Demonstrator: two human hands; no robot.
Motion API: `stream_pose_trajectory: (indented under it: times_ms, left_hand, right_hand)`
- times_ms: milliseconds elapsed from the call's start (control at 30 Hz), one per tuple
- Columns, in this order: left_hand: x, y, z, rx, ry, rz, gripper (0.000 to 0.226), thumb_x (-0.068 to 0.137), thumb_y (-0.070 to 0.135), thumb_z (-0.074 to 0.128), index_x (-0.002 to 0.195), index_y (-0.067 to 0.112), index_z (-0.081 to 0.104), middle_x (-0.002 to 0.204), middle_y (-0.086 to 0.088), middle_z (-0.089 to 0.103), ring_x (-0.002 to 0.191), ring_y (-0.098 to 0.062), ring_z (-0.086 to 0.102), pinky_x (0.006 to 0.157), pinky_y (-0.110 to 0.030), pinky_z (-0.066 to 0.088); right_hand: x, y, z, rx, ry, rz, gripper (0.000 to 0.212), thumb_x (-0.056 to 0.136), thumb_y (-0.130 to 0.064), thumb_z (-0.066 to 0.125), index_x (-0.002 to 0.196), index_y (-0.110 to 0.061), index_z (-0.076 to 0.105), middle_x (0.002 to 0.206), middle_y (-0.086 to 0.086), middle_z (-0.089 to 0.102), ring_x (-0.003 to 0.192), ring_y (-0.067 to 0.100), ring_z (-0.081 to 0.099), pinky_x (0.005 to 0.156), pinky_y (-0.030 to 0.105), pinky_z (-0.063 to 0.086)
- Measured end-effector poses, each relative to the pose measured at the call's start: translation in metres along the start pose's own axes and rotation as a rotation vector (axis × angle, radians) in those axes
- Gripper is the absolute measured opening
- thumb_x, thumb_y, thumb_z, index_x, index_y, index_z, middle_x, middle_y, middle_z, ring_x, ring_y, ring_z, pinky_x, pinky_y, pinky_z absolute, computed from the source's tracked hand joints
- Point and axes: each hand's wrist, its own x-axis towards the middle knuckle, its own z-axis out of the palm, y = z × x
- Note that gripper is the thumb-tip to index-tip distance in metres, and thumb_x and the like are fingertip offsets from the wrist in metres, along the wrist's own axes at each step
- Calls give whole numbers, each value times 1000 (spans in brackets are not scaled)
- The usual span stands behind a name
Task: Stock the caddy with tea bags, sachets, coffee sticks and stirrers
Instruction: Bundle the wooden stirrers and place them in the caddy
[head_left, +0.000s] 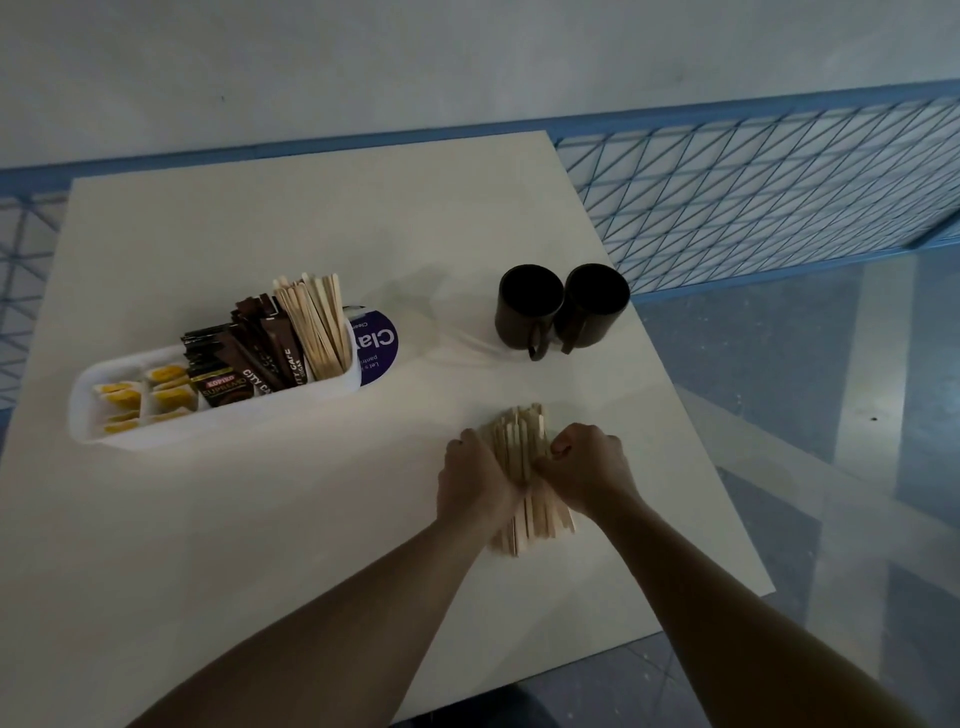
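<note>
A white oblong caddy (104, 439) lies at the left of the table. It holds yellow tea bags (143, 397) at its left end, dark coffee sticks (244, 358) in the middle and upright wooden stirrers (319, 322) at its right end. A loose pile of wooden stirrers (519, 441) lies flat on the table to the right. My left hand (475, 478) grips the pile from its left side. My right hand (587, 467) grips it from the right, fingers curled over the sticks. The pile's middle is hidden by both hands.
Two dark mugs (530, 306) (595, 304) stand side by side behind the stirrer pile. A purple-and-white round lid or tub (379, 343) sits just behind the caddy's right end. The white table (260, 519) ends near the right; a blue mesh fence (753, 192) runs beyond.
</note>
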Motion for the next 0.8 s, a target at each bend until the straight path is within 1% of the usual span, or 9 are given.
stream_pose_trajectory:
  times_ms: [133, 233, 367, 400, 467, 500, 567, 667, 800]
  left_hand:
    - [0, 1, -3, 22, 20, 7, 47, 77, 25, 74, 117, 10, 53, 118, -9, 61, 107, -29, 60, 88, -38, 52]
    - [0, 0, -4, 26, 35, 43, 36, 84, 23, 69, 115, 10, 56, 112, -6, 65, 100, -25, 63, 76, -29, 50]
    - [-2, 0, -8, 44, 54, 50, 28, 89, 22, 65, 114, 11, 60, 108, -6, 68, 97, -24, 66, 67, -24, 45]
    - [-2, 1, -8, 50, 54, 49, 26, 89, 21, 64, 113, 10, 61, 108, -7, 68, 97, -25, 66, 68, -25, 46]
    - [-3, 0, -8, 64, 62, 42, 25, 90, 19, 60, 113, 8, 61, 110, -10, 67, 101, -29, 66, 75, -31, 51]
    - [-3, 0, -8, 77, 72, 41, 24, 91, 18, 59, 113, 8, 61, 111, -11, 67, 102, -30, 65, 79, -33, 53]
    - [-4, 0, -9, 100, 72, 45, 22, 91, 17, 58, 111, 8, 64, 110, -11, 69, 103, -29, 66, 81, -33, 54]
    - [-4, -1, -10, 98, 57, 46, 19, 89, 16, 62, 106, 10, 67, 106, -9, 71, 100, -27, 68, 81, -32, 54]
    - [-3, -4, -14, 92, 42, 66, 17, 88, 19, 62, 102, 12, 69, 102, -7, 72, 95, -25, 69, 73, -28, 52]
  right_hand:
    - [-1, 1, 0, 24, 15, -3, 8, 84, -18, 66, 84, -10, 67, 76, 7, 67, 70, 25, 66, 62, 39, 59]
    - [-1, 2, 2, 22, 38, -4, 9, 80, -14, 62, 78, -6, 66, 70, 8, 66, 59, 23, 60, 54, 37, 54]
    - [-2, 1, 1, 45, 51, -29, 13, 82, -10, 61, 82, -1, 69, 76, 13, 70, 67, 30, 66, 55, 41, 56]
    - [-2, 0, 1, 44, 45, -32, 14, 85, -13, 61, 82, -2, 68, 73, 11, 68, 64, 27, 64, 51, 39, 53]
    - [-3, -1, 1, 34, 25, -27, 17, 89, -19, 62, 79, -5, 66, 63, 3, 59, 53, 16, 53, 41, 25, 40]
    - [-3, -1, 1, 33, 29, -27, 19, 89, -20, 63, 77, -6, 64, 60, 1, 55, 49, 13, 48, 40, 21, 35]
    - [-3, -1, 4, 54, 49, -24, 25, 90, -22, 63, 72, -5, 62, 55, 0, 51, 46, 12, 43, 38, 19, 31]
    - [-2, -1, 7, 112, 61, -12, 33, 93, -28, 58, 67, -8, 56, 56, 1, 50, 47, 13, 42, 41, 22, 33]
    - [-1, -5, 8, 128, 37, -3, 24, 90, -21, 60, 71, -7, 58, 62, 4, 53, 51, 15, 47, 47, 26, 40]
